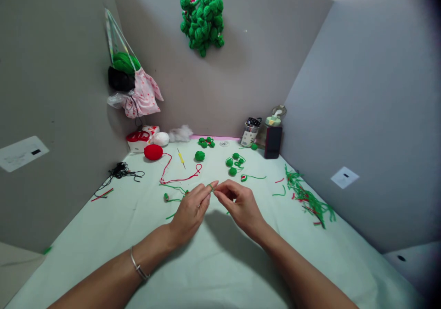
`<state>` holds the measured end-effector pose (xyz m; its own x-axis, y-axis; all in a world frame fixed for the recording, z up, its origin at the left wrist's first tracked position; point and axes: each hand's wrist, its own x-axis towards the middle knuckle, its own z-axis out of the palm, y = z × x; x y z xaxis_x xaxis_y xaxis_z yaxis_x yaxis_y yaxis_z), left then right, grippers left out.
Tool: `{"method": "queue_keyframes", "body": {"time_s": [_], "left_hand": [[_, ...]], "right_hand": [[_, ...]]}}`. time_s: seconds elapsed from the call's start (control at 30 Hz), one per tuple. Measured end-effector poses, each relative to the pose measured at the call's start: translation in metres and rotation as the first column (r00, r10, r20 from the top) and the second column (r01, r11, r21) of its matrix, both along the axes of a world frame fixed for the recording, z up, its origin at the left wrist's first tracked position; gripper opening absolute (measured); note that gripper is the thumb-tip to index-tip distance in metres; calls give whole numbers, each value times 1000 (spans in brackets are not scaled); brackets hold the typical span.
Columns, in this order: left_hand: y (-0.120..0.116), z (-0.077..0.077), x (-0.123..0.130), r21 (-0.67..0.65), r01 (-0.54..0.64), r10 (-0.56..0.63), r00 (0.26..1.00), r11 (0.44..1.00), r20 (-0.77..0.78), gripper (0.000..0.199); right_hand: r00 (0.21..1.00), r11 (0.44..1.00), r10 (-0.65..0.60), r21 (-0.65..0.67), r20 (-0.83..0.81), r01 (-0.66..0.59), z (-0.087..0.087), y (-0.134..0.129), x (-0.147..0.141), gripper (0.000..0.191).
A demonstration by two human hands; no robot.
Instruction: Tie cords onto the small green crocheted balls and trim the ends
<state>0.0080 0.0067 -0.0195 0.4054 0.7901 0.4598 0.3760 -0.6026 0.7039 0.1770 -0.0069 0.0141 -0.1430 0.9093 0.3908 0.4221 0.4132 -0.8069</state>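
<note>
Green yarn (212, 188) — in pinched left fingers (204, 198) and pinched right fingers (225, 200).

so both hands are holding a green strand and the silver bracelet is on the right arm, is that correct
The arm is wrong: the head view shows the silver bracelet on the left arm. The left hand and right hand do hold a green strand.
</note>
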Motion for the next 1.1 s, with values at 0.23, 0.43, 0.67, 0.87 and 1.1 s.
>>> {"method": "queue_keyframes", "body": {"time_s": [0.23,0.43,0.67,0.87,1.1], "left_hand": [[-1,1,0,8,-2,2,1000,1000,-3,42],[-1,1,1,18,17,-18,1000,1000,22,42],[0,-5,2,26,21,-22,1000,999,11,42],[-1,-5,1,31,19,-19,1000,999,-15,42],[1,-6,1,48,7,-4,998,999,-55,42]], "right_hand": [[1000,1000,-5,-7,-2,5,1,-1,0,13],[1000,1000,-7,-2,-11,7,2,-1,-1,15],[998,995,13,-95,-67,-19,3,-1,0,17],[995,987,50,-146,-87,-63,4,0,0,17],[997,990,52,-126,-49,-57,3,1,1,16]]}}
